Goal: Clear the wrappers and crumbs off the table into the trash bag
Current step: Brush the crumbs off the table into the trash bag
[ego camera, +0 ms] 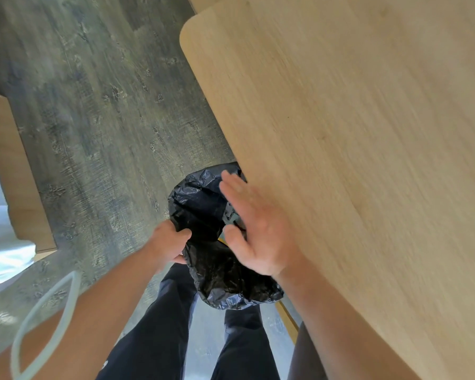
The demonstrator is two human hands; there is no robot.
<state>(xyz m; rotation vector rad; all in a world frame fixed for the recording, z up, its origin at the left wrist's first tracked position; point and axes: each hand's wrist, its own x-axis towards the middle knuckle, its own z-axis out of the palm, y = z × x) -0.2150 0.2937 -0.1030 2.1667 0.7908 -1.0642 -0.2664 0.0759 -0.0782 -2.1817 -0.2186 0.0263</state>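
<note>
Pale wood counter (354, 133) seemingly bare; trash bag (203, 215) mouth pinched by left hand (167, 242) just under edge, right hand (255, 229) flat, empty — sweep low, bag snug against edge.

No words, numbers, brands or signs to read anywhere. Only a tiny white mark on the dark trousers (159, 333) at the bottom of the frame, too small and cut off to make out.
</note>
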